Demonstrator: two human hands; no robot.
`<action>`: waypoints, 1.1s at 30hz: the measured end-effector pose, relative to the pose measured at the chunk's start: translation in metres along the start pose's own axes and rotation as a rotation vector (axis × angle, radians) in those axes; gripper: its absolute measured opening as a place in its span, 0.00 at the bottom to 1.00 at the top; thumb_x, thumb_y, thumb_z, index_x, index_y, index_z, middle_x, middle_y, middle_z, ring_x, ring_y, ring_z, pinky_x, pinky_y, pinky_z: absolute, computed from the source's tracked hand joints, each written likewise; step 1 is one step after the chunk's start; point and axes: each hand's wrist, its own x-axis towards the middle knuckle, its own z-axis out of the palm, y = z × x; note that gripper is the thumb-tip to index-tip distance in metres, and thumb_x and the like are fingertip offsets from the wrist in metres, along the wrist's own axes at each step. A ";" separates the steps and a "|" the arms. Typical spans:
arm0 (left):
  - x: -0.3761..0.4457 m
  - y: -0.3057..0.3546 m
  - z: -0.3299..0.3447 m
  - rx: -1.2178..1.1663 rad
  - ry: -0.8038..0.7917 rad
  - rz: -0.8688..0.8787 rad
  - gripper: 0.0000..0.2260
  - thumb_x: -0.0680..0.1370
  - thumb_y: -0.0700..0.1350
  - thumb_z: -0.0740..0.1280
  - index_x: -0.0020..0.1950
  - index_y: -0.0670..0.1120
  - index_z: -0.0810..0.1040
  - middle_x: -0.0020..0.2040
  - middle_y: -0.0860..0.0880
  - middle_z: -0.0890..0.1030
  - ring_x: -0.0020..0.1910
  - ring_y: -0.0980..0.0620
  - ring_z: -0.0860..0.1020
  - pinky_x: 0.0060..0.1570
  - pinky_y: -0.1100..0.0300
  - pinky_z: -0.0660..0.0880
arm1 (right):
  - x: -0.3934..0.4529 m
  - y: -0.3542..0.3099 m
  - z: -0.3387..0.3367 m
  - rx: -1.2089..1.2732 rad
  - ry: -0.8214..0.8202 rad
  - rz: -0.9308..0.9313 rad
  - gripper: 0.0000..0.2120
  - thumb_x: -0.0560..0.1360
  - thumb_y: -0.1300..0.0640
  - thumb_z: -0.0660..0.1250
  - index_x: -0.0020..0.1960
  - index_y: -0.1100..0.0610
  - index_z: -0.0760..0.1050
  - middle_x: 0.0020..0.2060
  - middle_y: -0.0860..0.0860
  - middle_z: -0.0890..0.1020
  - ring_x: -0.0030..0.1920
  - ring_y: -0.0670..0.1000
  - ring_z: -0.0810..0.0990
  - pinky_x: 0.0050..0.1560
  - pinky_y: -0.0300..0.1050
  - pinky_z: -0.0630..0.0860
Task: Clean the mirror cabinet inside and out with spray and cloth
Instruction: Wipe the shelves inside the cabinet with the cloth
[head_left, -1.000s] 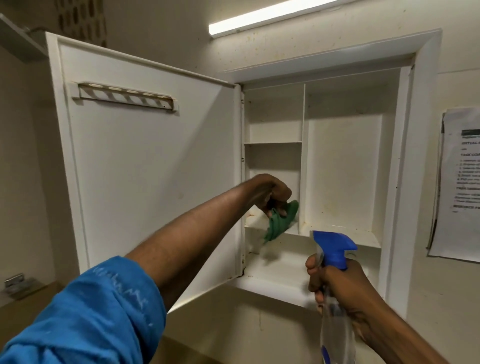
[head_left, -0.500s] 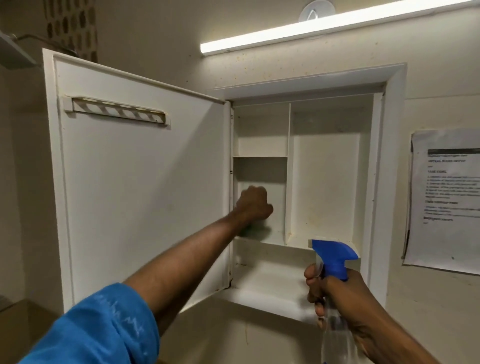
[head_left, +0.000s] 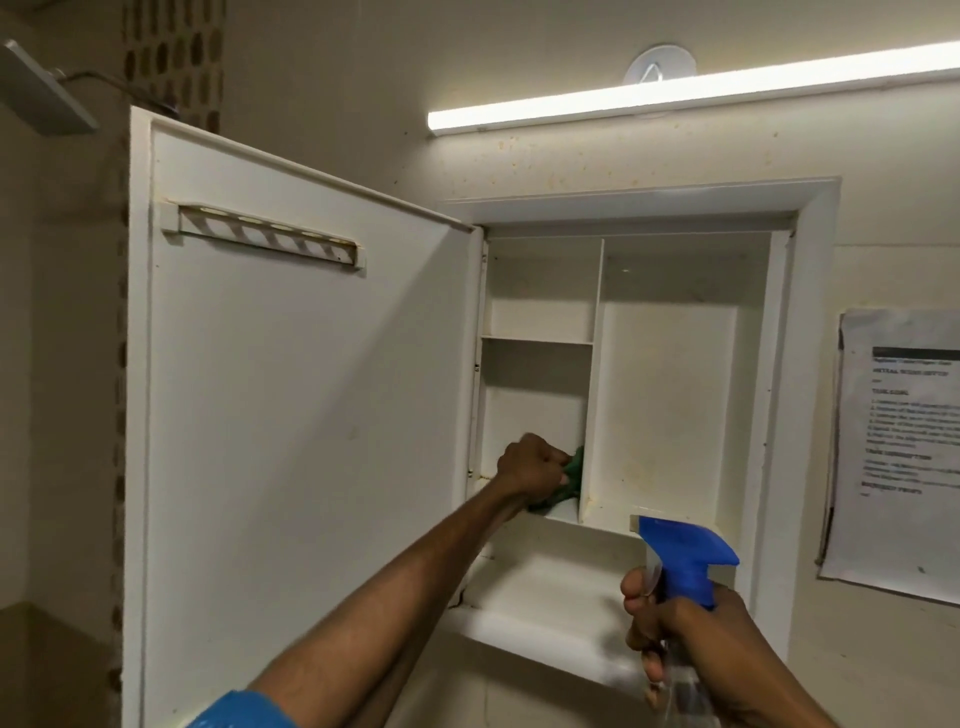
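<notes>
The white wall cabinet (head_left: 810, 322) stands open, its door (head_left: 291, 415) swung out to the left. My left hand (head_left: 530, 467) reaches into the lower left compartment and grips a green cloth (head_left: 571, 478), pressed against the shelf floor beside the vertical divider. Most of the cloth is hidden behind the fist. My right hand (head_left: 685, 644) holds a clear spray bottle (head_left: 685, 566) with a blue trigger head, low in front of the bottom shelf, nozzle pointing left.
A toothbrush rack (head_left: 265, 239) is fixed high on the door's inside. A tube light (head_left: 675, 93) glows above the cabinet. A printed sheet (head_left: 904, 447) hangs on the wall at right. A shower head (head_left: 41, 88) juts out at the top left.
My left hand with the cloth went from the shelf's front edge deeper into the lower left compartment, then shifted right toward the divider. The camera tilted up. The spray bottle stayed put.
</notes>
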 end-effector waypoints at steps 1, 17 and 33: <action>-0.001 0.001 0.002 -0.016 -0.018 -0.019 0.08 0.72 0.35 0.68 0.46 0.46 0.82 0.41 0.47 0.80 0.41 0.51 0.77 0.45 0.57 0.77 | 0.001 -0.001 0.004 0.002 0.001 0.000 0.09 0.70 0.77 0.60 0.43 0.69 0.77 0.25 0.61 0.76 0.22 0.56 0.71 0.23 0.44 0.72; -0.007 0.028 -0.050 -1.248 0.464 -0.476 0.09 0.74 0.31 0.61 0.54 0.34 0.75 0.47 0.40 0.77 0.40 0.46 0.77 0.43 0.53 0.80 | 0.037 -0.056 0.053 -0.026 -0.005 -0.097 0.06 0.71 0.68 0.68 0.46 0.60 0.80 0.29 0.53 0.84 0.23 0.52 0.75 0.28 0.46 0.76; 0.016 0.047 -0.016 -1.194 0.858 -0.380 0.07 0.73 0.30 0.59 0.41 0.34 0.77 0.40 0.38 0.81 0.40 0.44 0.77 0.47 0.51 0.77 | 0.092 -0.113 0.068 -0.318 0.200 -0.214 0.06 0.62 0.69 0.66 0.39 0.64 0.74 0.29 0.58 0.76 0.32 0.57 0.77 0.44 0.60 0.82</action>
